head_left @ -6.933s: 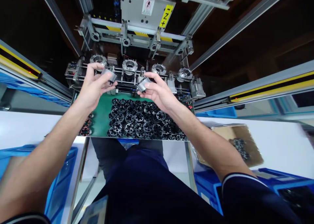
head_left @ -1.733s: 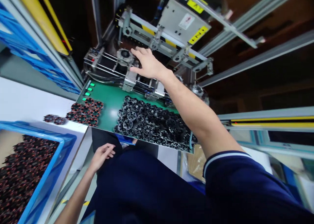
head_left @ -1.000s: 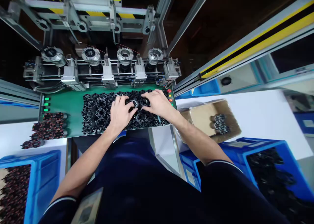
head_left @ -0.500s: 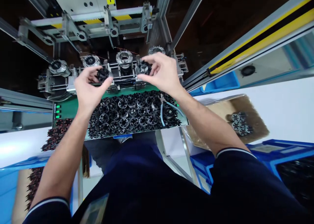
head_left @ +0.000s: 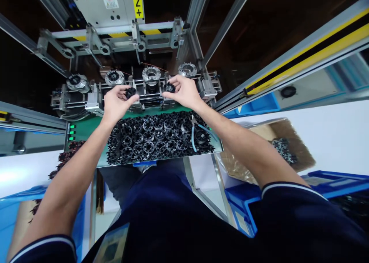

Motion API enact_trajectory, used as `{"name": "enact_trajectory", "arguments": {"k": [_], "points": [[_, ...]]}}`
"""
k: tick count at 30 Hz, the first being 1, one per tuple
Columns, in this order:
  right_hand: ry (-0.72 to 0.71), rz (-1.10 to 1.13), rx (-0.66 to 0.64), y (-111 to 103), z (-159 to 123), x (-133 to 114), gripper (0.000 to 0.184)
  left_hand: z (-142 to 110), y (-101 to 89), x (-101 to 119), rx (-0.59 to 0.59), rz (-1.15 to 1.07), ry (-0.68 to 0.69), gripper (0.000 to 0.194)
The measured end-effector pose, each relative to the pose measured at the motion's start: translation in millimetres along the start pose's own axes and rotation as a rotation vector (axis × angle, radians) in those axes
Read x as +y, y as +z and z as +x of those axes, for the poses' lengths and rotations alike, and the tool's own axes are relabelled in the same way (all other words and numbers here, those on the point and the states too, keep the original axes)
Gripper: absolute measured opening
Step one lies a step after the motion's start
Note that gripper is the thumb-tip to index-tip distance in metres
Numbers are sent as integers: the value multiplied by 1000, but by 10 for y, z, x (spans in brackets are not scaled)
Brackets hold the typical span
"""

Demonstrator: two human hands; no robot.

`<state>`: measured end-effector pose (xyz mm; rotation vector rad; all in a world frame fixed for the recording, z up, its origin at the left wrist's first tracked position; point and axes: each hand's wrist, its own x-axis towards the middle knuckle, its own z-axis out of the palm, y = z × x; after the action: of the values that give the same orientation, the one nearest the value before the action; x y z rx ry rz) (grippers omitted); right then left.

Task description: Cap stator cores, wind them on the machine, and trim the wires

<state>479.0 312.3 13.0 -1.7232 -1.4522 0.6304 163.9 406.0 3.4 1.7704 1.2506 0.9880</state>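
Simultaneously, a black ring [head_left: 130,93] is pinched by the left hand [head_left: 117,104], another ring [head_left: 168,88] by the right hand [head_left: 186,92].

- Green surface [head_left: 86,130]: black ring-shaped parts [head_left: 148,147] packed in rows; red-and-black parts [head_left: 67,156] around its left edge.
- White surface [head_left: 337,136], right: open cardboard box [head_left: 302,151].

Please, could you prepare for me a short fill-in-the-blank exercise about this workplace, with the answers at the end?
1. The left hand and the right hand each hold a round part, ____ in colour.
2. The handles of the pliers are ____.
3. Behind the hands, ____ metal ring holders stand in a row.
4. The open cardboard box stands on the person's ____ side.

Missing words: black; light blue; four; right.
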Motion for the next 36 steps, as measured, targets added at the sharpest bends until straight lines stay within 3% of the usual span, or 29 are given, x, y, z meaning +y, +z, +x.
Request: {"name": "enact_trajectory", "arguments": {"k": [3,5,8,12,17,21,27,30,36], "points": [[95,409,-64,-65,-292,-252,77,-233,-82,266,10,-416,-125,74],[133,621,-152,-167,-554,-483,84,-438,-197,510,-94,-568,-190,71],[136,720,-259,-360,-900,-826,81,-727,-404,893,-238,-600,-252,65],[128,725,-275,-520,-1164,-1087,64,-963,-587,1219,-282,-575,-243,55],[162,781,-287,-527,-1310,-1199,68,-1068,-647,1316,-328,-559,-244,63],[189,833,-348,-516,-1355,-1239,87,-1128,-643,1360,-422,-607,-305,76],[158,1004,-543,-511,-1415,-1144,76,-1226,-588,1457,-477,-721,-333,64],[148,1070,-617,-480,-1454,-1099,74,-1237,-563,1484,-559,-768,-373,57],[185,1042,-552,-424,-1506,-1100,58,-1194,-515,1488,-598,-768,-389,49]]}}
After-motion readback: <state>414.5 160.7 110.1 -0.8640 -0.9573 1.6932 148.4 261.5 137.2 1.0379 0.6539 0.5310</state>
